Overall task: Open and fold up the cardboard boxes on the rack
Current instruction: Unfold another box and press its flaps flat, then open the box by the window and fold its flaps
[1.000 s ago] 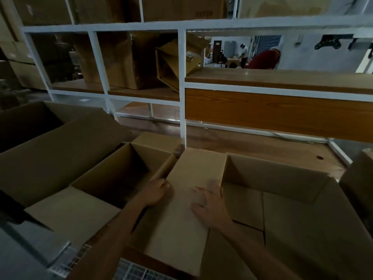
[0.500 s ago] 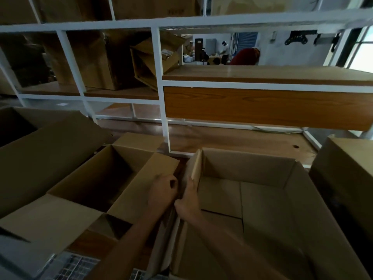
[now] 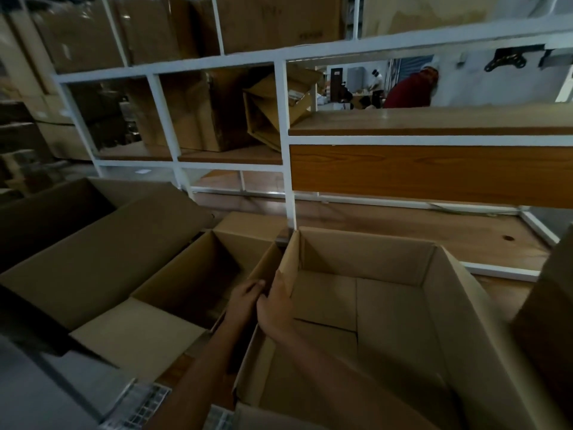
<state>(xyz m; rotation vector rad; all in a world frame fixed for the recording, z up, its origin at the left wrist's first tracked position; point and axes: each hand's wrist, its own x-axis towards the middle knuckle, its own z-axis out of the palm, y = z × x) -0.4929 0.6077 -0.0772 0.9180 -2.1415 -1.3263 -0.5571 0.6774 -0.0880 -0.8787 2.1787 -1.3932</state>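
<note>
A large open cardboard box (image 3: 387, 268) stands in front of me with its bottom flaps folded shut. My right hand (image 3: 276, 305) grips the top edge of its left wall, thumb on the inner side. My left hand (image 3: 245, 301) sits right beside it on the outer side of that wall, in the gap to a smaller open box (image 3: 198, 274). Its fingers curl round the box's left flap, which is turned down outside. Most of that flap is hidden between the two boxes.
A bigger dark open box (image 3: 93, 243) lies at the left. Another carton (image 3: 552, 321) crowds the right edge. Behind stands the white-framed rack (image 3: 290, 187) with wooden shelves (image 3: 403, 228) and more cartons (image 3: 273, 110). People work far behind.
The left flap, lying flat under both hands a second ago, swung upright and then down outside the box. Both hands now sit at the left wall's edge.
</note>
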